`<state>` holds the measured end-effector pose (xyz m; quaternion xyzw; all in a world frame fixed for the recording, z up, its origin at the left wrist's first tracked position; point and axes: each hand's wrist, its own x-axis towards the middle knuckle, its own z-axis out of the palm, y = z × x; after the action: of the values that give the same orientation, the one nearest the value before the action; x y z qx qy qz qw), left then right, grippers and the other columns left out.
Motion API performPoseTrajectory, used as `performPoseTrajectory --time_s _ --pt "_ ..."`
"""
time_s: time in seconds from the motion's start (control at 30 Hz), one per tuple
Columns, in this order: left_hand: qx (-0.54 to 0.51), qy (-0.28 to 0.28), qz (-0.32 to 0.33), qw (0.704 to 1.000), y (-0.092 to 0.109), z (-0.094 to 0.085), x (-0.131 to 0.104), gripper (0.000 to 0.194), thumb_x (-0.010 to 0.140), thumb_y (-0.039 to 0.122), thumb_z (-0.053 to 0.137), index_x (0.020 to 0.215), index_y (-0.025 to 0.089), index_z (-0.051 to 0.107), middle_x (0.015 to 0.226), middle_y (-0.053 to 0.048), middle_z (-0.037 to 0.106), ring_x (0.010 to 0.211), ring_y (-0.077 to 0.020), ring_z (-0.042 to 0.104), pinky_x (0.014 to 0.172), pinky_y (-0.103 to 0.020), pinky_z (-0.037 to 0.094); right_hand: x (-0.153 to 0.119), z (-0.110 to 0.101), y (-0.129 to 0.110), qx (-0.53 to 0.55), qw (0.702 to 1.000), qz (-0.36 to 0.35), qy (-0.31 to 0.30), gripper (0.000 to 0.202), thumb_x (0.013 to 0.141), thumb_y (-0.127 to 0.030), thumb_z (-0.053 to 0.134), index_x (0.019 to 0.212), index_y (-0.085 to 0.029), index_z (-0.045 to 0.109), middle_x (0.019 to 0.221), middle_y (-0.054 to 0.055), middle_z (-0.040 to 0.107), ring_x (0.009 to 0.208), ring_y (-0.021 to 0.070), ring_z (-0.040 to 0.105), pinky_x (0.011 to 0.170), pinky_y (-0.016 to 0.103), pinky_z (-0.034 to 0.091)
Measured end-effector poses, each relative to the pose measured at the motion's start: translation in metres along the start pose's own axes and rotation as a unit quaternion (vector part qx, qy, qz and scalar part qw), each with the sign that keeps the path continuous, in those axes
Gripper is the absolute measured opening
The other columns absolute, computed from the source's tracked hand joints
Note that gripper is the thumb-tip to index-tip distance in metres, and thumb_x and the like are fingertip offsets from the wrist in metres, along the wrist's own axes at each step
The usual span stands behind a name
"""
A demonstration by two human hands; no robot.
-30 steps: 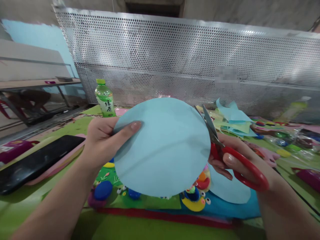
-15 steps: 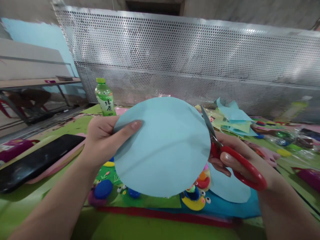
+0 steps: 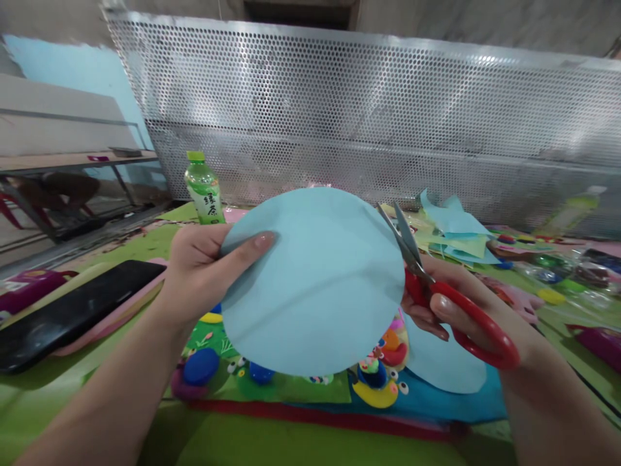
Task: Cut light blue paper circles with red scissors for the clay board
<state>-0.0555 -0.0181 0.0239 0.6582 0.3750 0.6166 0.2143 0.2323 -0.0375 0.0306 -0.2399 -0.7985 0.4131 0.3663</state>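
Observation:
My left hand pinches the left edge of a light blue paper disc, thumb on its face and fingers behind. The disc is held up above the table. My right hand is closed around the red handles of a pair of scissors. The blades point up and left, slightly parted, along the disc's right edge. Below lies another piece of light blue paper, partly hidden by the disc and my right hand. Colourful clay figures with googly eyes show under the disc's lower edge.
A green tea bottle stands behind my left hand. On the left lies a black phone. Blue paper scraps are piled at the back right, near clear plastic packaging. A perforated metal panel rises behind the table.
The scissor blades have parted, one tip moving left against the disc's upper right edge. The disc has shifted or tilted slightly, its lower edge rising a little. My left hand keeps its hold.

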Motion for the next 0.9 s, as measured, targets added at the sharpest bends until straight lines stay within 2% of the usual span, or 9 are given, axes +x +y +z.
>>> performPoseTrajectory --time_s 0.37,0.57,0.9 --pt "-0.006 -0.007 -0.002 1.0 0.0033 0.0012 0.0005 0.031 0.07 0.033 0.069 0.046 0.017 0.055 0.038 0.006 0.042 0.029 -0.0035 0.037 0.024 -0.013 0.025 0.0005 0.0004 0.0004 -0.022 1.0 -0.015 0.011 0.024 0.087 -0.042 0.047 0.076 -0.021 0.044 0.057 -0.004 0.039 0.045 0.0075 0.036 0.042 0.024 0.03" --pt "-0.002 -0.021 0.001 1.0 0.0031 0.0003 0.0016 0.033 0.071 0.033 0.067 0.045 0.017 0.054 0.037 0.006 0.041 0.028 -0.0032 0.036 0.024 -0.013 0.025 0.0019 0.001 -0.0023 -0.021 1.0 -0.001 -0.004 0.023 0.09 -0.041 0.044 0.077 -0.021 0.045 0.057 -0.005 0.037 0.045 0.0069 0.035 0.042 0.023 0.03" --pt "-0.01 -0.016 -0.004 1.0 0.0017 -0.0001 0.001 0.029 0.071 0.031 0.068 0.048 0.017 0.057 0.038 0.006 0.046 0.028 -0.0049 0.04 0.023 -0.014 0.028 0.0012 0.0004 -0.0001 0.004 0.999 0.039 0.011 0.029 0.086 -0.045 0.048 0.074 -0.02 0.045 0.06 -0.005 0.036 0.042 0.0047 0.028 0.034 0.02 0.023"
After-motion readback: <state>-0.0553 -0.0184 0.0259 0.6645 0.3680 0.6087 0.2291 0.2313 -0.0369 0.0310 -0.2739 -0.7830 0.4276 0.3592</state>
